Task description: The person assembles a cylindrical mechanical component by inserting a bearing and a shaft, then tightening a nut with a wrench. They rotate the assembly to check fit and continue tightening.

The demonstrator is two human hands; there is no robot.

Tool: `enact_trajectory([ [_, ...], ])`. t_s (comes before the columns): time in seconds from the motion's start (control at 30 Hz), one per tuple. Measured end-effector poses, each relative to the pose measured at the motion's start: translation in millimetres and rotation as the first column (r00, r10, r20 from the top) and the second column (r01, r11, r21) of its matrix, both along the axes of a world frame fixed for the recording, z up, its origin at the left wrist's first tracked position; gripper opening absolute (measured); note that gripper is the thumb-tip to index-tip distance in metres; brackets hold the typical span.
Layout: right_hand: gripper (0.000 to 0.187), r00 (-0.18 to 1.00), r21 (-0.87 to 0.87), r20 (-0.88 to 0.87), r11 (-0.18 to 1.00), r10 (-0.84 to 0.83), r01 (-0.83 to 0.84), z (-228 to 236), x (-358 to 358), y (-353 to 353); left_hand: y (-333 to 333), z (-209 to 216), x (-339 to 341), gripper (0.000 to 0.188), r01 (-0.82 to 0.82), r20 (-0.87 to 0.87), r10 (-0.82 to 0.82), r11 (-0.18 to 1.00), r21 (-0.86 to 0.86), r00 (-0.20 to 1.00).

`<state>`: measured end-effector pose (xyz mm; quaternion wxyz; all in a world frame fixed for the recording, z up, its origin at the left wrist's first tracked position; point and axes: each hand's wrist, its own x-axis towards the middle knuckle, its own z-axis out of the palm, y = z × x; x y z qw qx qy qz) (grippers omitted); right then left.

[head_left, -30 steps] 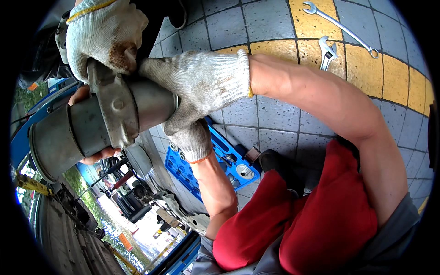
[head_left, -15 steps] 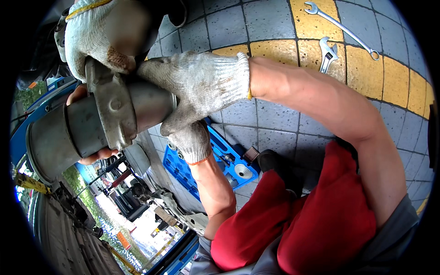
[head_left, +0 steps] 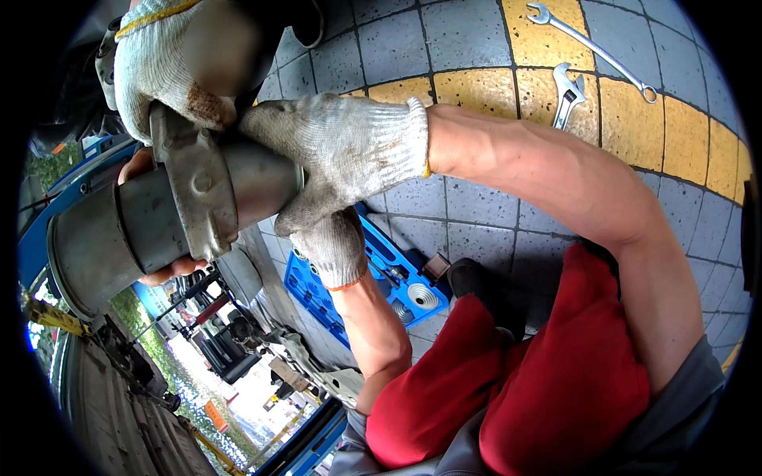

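Observation:
A grey metal cylinder (head_left: 151, 224) with a flared far-left rim and a cast bracket (head_left: 190, 186) around it is held up at the left. My right hand (head_left: 337, 147), in a soiled white knit glove, wraps around its narrower right end; the fingertips are out of sight. Just below, my left hand (head_left: 332, 247), in a glove with an orange cuff edge, is raised against my right hand near that end, its fingers hidden. Another person's gloved hand (head_left: 163, 67) rests on the bracket from above. Bare fingers (head_left: 171, 270) of another person support the cylinder from behind.
A blue tool case (head_left: 381, 266) with ring-shaped pieces lies open on the tiled floor below my hands. An adjustable wrench (head_left: 568, 97) and a long combination wrench (head_left: 595, 51) lie at the upper right. Vehicle metalwork (head_left: 119, 397) fills the lower left.
The cylinder and hands have barely shifted. My right wrist sits very slightly further left. All grips look the same.

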<state>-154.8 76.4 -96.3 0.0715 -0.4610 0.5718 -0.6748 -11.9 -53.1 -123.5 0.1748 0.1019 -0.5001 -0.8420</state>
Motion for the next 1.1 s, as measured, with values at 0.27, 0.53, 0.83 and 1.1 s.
enact_trajectory([
  [0.27,0.085,0.998,-0.002,0.032,0.999,0.049,-0.049,4,0,2,25,15,-9,0.052,-0.229,0.190,0.332,0.878,-0.420,0.924],
  [0.53,0.077,0.999,-0.178,-0.016,0.983,0.038,-0.040,-2,2,1,-6,4,-9,0.059,0.256,-0.218,-0.199,0.927,0.275,0.955],
  [0.83,0.073,0.999,-0.335,-0.034,0.942,-0.001,-0.011,-17,-5,2,29,14,-12,0.058,-0.260,0.233,0.395,0.852,-0.455,0.889],
  [1.1,0.073,0.997,-0.288,0.036,0.954,-0.072,0.079,-24,-10,-2,6,-8,2,0.075,-0.160,0.194,0.247,0.911,-0.380,0.949],
])
